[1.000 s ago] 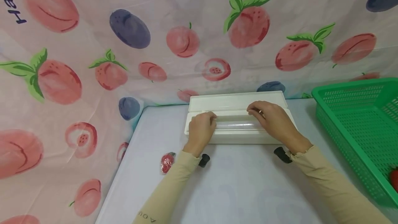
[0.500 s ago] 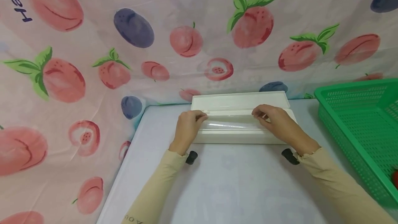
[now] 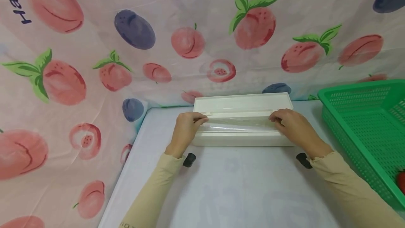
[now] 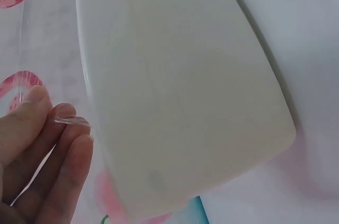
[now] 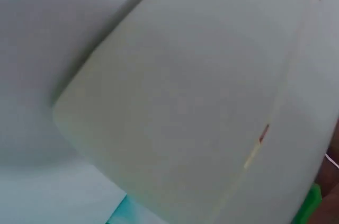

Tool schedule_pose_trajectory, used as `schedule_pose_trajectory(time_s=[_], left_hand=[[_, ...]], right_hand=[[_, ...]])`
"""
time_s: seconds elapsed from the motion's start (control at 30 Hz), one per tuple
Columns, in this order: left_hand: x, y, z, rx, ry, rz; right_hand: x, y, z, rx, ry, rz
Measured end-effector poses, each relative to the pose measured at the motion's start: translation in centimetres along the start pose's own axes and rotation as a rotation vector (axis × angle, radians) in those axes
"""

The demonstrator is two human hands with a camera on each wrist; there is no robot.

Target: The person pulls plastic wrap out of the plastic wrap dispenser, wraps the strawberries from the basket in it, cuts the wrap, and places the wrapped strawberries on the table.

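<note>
A long white cling film dispenser (image 3: 243, 140) lies on the table against the back cloth, its lid (image 3: 243, 102) raised behind. Clear cling film (image 3: 237, 124) stretches across its top between both hands. Thumb and fingers of my left hand (image 3: 184, 129) pinch the film at the left end; the left wrist view shows a gathered film edge (image 4: 71, 122) at the fingertips. At the right end, my right hand (image 3: 295, 129) pinches the film with curled fingers. In the right wrist view the dispenser (image 5: 175, 102) hides most of that hand.
To the right stands a green perforated basket (image 3: 367, 154) with part of a red fruit (image 3: 401, 181) in it. A fruit-patterned cloth (image 3: 190, 10) hangs at the back and left. Black wrist-camera parts (image 3: 190, 160) show beside the cuffs.
My hands have moved apart, the left to the left and the right to the right, and the film between them spans wider. The left forearm now covers the wrapped red fruit seen earlier.
</note>
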State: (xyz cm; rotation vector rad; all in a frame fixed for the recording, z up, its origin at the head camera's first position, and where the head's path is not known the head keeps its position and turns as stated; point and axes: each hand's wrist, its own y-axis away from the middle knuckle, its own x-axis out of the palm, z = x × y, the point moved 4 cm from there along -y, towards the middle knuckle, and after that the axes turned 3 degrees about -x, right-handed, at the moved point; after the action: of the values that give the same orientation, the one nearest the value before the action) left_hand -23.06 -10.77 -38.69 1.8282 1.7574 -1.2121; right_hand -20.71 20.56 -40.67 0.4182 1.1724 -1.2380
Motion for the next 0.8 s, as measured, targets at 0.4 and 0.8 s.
schedule_pose_trajectory(time_s=[0.4, 0.8], left_hand=[[-0.6, -0.2, 0.2, 0.041, -0.004, -0.034], [-2.0, 0.0, 0.0, 0.090, 0.020, -0.084]], right_hand=[[-2.0, 0.1, -0.7, 0.007, -0.058, -0.110], [-4.6, 0.1, 1.0, -0.037, -0.089, -0.232]])
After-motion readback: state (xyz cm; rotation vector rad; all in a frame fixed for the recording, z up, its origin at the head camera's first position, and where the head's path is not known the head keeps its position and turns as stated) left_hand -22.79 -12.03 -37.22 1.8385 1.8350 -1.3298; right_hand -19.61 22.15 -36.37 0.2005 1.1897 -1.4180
